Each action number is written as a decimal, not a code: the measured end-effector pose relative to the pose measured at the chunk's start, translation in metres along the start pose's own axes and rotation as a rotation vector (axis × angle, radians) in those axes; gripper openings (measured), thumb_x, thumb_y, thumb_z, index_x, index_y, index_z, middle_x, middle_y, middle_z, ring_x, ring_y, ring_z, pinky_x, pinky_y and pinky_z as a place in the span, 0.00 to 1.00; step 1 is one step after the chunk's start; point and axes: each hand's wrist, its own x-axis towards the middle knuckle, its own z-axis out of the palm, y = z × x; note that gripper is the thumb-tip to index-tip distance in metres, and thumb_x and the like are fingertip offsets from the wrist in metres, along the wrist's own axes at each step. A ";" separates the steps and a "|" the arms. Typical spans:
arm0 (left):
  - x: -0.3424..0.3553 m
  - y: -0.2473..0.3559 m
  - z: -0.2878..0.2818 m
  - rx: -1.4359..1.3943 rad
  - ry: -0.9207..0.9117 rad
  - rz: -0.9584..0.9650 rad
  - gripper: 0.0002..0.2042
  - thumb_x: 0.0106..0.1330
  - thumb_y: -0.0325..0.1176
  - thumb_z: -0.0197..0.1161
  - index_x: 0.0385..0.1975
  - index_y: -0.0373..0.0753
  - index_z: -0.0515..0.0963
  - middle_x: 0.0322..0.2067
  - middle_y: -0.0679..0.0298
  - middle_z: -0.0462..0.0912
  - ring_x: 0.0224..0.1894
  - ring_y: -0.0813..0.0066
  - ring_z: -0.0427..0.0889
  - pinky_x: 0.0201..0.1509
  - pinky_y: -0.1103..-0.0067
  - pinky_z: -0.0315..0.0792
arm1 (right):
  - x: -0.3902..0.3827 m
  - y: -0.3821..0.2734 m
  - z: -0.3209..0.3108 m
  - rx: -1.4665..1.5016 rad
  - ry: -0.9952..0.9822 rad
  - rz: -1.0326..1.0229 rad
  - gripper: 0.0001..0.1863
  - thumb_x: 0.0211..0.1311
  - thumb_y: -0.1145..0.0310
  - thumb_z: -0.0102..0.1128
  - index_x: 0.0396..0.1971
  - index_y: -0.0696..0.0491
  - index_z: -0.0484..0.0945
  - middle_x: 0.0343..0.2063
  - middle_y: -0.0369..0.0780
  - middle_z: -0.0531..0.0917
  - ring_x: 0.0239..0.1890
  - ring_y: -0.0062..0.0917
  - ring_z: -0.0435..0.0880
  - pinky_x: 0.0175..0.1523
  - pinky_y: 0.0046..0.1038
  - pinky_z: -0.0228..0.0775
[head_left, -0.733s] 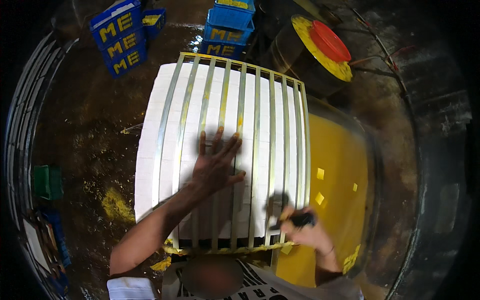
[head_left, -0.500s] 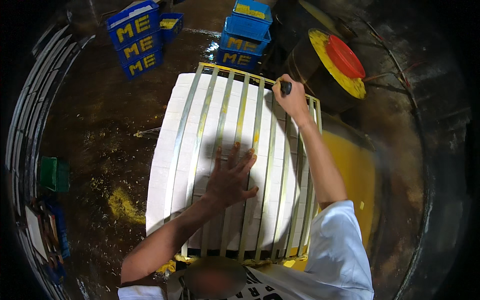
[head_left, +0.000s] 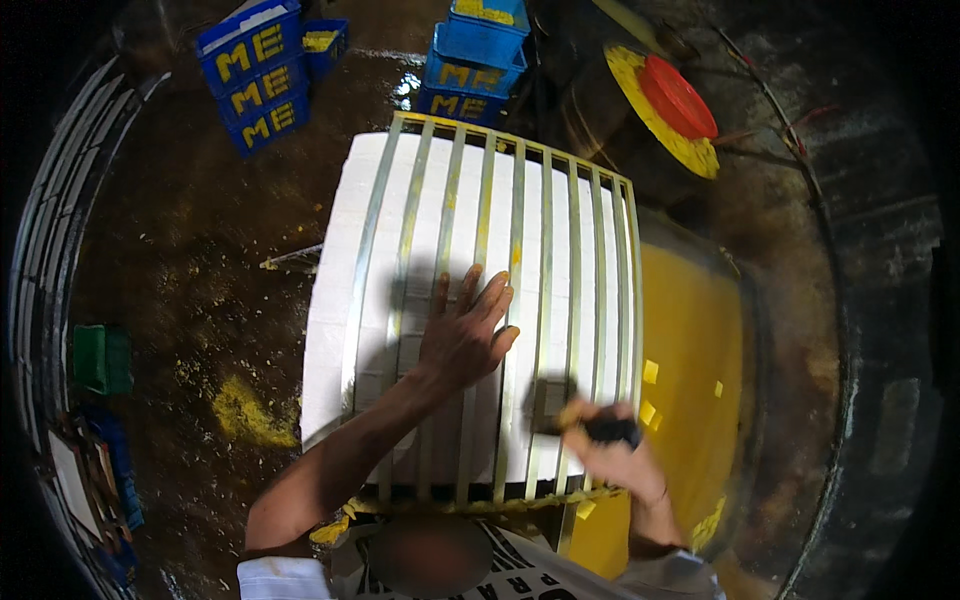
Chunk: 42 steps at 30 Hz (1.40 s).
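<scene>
A large white slab (head_left: 335, 250) with faint lines across its surface, tofu by its look, lies in front of me. Over it rests a grid of long narrow metal slats (head_left: 516, 215), stained yellow in spots. My left hand (head_left: 465, 335) presses flat on the slats near the middle, fingers spread. Close to the near right part of the grid, my right hand (head_left: 610, 462) is closed around a black-handled tool (head_left: 612, 430). Motion blurs that hand, and the tool's working end cannot be made out.
Right of the slab sits a vat of yellow liquid (head_left: 690, 330) with small yellow pieces in it. Beyond it, a red basin (head_left: 680, 95) rests on a round yellow top (head_left: 665, 140). Blue crates (head_left: 262, 90) and lighter blue crates (head_left: 475, 75) stand behind. A green crate (head_left: 102, 358) is at left.
My right hand has come from the far edge of the grid back toward me, still gripping the black-handled tool. The left hand stays spread on the slats.
</scene>
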 end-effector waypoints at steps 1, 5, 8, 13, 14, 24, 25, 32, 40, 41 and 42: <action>-0.002 -0.011 -0.005 -0.007 -0.025 -0.046 0.28 0.68 0.48 0.57 0.64 0.40 0.69 0.69 0.62 0.62 0.76 0.58 0.44 0.77 0.54 0.31 | 0.041 -0.027 -0.003 0.073 0.068 -0.243 0.07 0.56 0.67 0.63 0.29 0.54 0.79 0.21 0.35 0.79 0.26 0.16 0.78 0.34 0.21 0.67; 0.007 -0.075 -0.060 0.234 0.050 -0.234 0.27 0.72 0.39 0.52 0.69 0.39 0.59 0.72 0.54 0.55 0.75 0.51 0.49 0.76 0.54 0.41 | 0.243 -0.102 -0.034 -0.237 0.483 -0.958 0.10 0.57 0.67 0.62 0.28 0.60 0.77 0.21 0.48 0.80 0.23 0.31 0.80 0.33 0.30 0.70; 0.003 -0.102 -0.077 0.250 -0.006 -0.233 0.25 0.74 0.36 0.47 0.68 0.32 0.59 0.71 0.50 0.56 0.74 0.49 0.51 0.76 0.54 0.43 | 0.303 -0.107 -0.057 -0.553 0.588 -0.839 0.11 0.56 0.66 0.61 0.25 0.61 0.76 0.20 0.53 0.78 0.24 0.40 0.80 0.35 0.37 0.72; -0.016 -0.131 -0.081 0.264 -0.039 -0.224 0.24 0.75 0.35 0.46 0.67 0.31 0.60 0.68 0.50 0.61 0.73 0.51 0.53 0.76 0.54 0.44 | 0.170 -0.051 0.013 -0.336 0.213 -0.483 0.12 0.59 0.61 0.62 0.28 0.56 0.80 0.15 0.40 0.78 0.17 0.23 0.77 0.25 0.27 0.69; -0.018 -0.135 -0.081 0.266 -0.036 -0.225 0.24 0.74 0.35 0.46 0.67 0.31 0.60 0.68 0.50 0.61 0.73 0.51 0.53 0.76 0.54 0.44 | 0.117 -0.032 0.026 -0.137 0.049 -0.319 0.11 0.60 0.61 0.62 0.33 0.54 0.82 0.17 0.36 0.79 0.19 0.17 0.77 0.25 0.23 0.70; -0.016 -0.146 -0.066 0.406 0.022 -0.154 0.23 0.70 0.35 0.48 0.62 0.32 0.67 0.66 0.52 0.66 0.72 0.56 0.57 0.74 0.51 0.47 | 0.157 -0.102 0.030 -0.189 0.221 -0.742 0.06 0.61 0.70 0.61 0.27 0.55 0.78 0.19 0.32 0.77 0.22 0.16 0.76 0.28 0.25 0.66; -0.017 -0.144 -0.066 0.413 0.017 -0.144 0.23 0.70 0.35 0.49 0.62 0.32 0.67 0.65 0.52 0.66 0.71 0.56 0.58 0.73 0.50 0.47 | 0.207 -0.130 0.028 -0.122 0.316 -0.710 0.09 0.60 0.67 0.62 0.27 0.57 0.77 0.16 0.39 0.77 0.20 0.25 0.77 0.28 0.27 0.67; -0.015 -0.143 -0.052 0.402 0.176 -0.067 0.22 0.68 0.37 0.52 0.61 0.34 0.69 0.65 0.55 0.66 0.72 0.59 0.54 0.74 0.51 0.45 | 0.252 -0.116 0.027 -0.499 0.366 -0.618 0.13 0.56 0.64 0.63 0.29 0.61 0.79 0.18 0.51 0.80 0.20 0.39 0.80 0.30 0.34 0.73; -0.008 -0.141 -0.051 0.312 0.130 -0.096 0.25 0.66 0.36 0.54 0.63 0.33 0.66 0.66 0.54 0.64 0.72 0.57 0.55 0.75 0.49 0.42 | -0.010 -0.025 0.096 -0.166 -0.182 0.002 0.07 0.50 0.71 0.66 0.29 0.52 0.78 0.26 0.33 0.83 0.23 0.16 0.78 0.30 0.22 0.72; -0.007 -0.145 -0.052 0.323 0.150 -0.083 0.25 0.66 0.36 0.54 0.62 0.33 0.67 0.66 0.54 0.64 0.72 0.57 0.55 0.75 0.48 0.42 | 0.024 -0.049 0.088 -0.080 -0.128 -0.095 0.06 0.51 0.72 0.65 0.29 0.53 0.77 0.26 0.33 0.81 0.24 0.15 0.77 0.32 0.20 0.71; -0.013 -0.150 -0.052 0.347 0.166 -0.087 0.25 0.66 0.36 0.54 0.62 0.33 0.67 0.65 0.54 0.65 0.72 0.57 0.55 0.75 0.48 0.42 | 0.060 -0.071 0.081 0.006 -0.092 -0.200 0.06 0.53 0.73 0.64 0.29 0.54 0.76 0.25 0.32 0.80 0.26 0.13 0.76 0.34 0.18 0.70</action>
